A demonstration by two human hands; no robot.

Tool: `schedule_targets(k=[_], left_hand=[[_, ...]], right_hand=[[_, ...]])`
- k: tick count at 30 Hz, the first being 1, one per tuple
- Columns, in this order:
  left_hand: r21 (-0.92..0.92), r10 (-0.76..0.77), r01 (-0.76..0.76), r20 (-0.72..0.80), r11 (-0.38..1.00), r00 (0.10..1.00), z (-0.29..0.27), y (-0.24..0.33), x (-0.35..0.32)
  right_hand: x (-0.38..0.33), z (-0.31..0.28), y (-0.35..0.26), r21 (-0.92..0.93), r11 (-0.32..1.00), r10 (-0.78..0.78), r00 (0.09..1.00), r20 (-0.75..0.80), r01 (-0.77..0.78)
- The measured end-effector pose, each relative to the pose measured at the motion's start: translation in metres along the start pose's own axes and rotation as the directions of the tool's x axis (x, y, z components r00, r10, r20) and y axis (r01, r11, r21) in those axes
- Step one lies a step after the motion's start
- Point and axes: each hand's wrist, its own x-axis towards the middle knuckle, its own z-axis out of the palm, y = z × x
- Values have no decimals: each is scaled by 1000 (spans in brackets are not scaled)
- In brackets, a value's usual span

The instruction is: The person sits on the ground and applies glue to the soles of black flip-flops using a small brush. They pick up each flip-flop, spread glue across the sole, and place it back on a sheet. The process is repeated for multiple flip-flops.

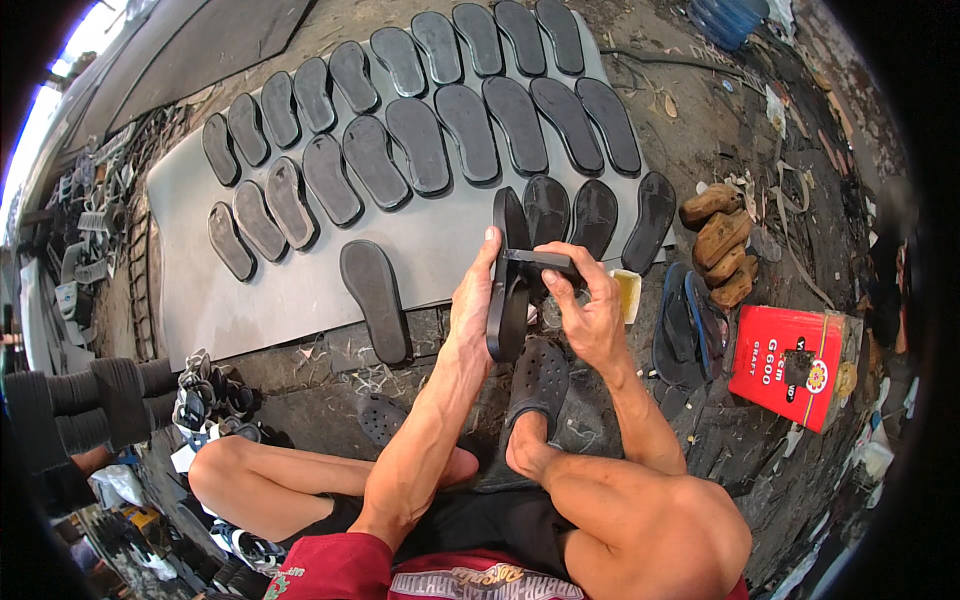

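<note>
In front of my knees, my left hand (470,310) is closed around a black sandal sole (507,338), held on edge with its long side upright. My right hand (597,315) pinches a flat black strap-like piece (540,259) that crosses the upper part of this sole. Whether the piece is fixed to the sole, I cannot tell. Behind my hands, several black soles (462,134) lie in rows on a grey sheet (260,325). A single sole (375,300) overhangs the sheet's near edge, left of my left hand. Beside my right hand is a small yellow-filled container (627,293).
Wooden shoe lasts (722,245) are piled at the right, near dark sandals with blue edges (690,325). A red tin (785,362) lies farther right. Sandal straps (205,395) and stacked black material (85,410) are on the left. Scraps litter the floor.
</note>
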Motion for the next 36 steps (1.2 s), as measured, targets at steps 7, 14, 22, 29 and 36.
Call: schedule_targets(k=[7,14,22,29,36], left_hand=[[-68,178,-183,-75,981,981,6,-1,1],[-133,48,-42,47,990,998,-17,2,24],[56,45,-50,95,997,994,-82,8,108],[533,587,-485,-27,693,809,-91,-23,145],[865,901,-491,127,104,415,-102,-15,76]], right_hand=[[-21,11,-26,-145,988,-51,999,2,50],[-11,-17,-24,479,838,245,965,98,-262],[-14,-61,31,850,476,451,892,-15,-227],[-37,-65,51,873,426,515,857,-17,-238],[-67,-106,113,461,813,544,749,-378,-357]])
